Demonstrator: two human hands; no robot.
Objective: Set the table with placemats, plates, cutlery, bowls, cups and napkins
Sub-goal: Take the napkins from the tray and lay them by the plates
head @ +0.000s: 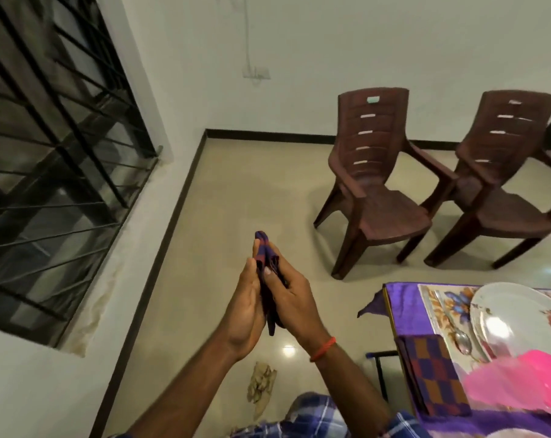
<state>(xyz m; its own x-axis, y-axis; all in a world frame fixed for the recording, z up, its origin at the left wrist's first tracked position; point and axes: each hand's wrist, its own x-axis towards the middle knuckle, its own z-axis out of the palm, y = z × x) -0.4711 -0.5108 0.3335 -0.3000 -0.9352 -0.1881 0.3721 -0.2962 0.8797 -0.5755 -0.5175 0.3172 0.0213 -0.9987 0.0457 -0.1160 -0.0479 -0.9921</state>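
folded purple-and-red checked cloth napkin (263, 248): i logged it between flat left hand (245, 308) and pinching right hand (294, 295); loose folds risked slipping to the beige tiled floor (236, 184).

No readable txt anywhere tbh, teal sticker (373, 99) on a chair (375, 184) back, upper right, too blurry.

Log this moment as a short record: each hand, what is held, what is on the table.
left hand: lies flat against the held napkin
right hand: thumb and fingers pinch the held napkin
held napkin: folded, dark checked, over the floor, apart from the table
table: purple cloth
placemat: floral, bears white plate and spoon
second napkin: folded, beside the placemat
pink cup: blurred, near edge
chairs: two, brown, beyond the table
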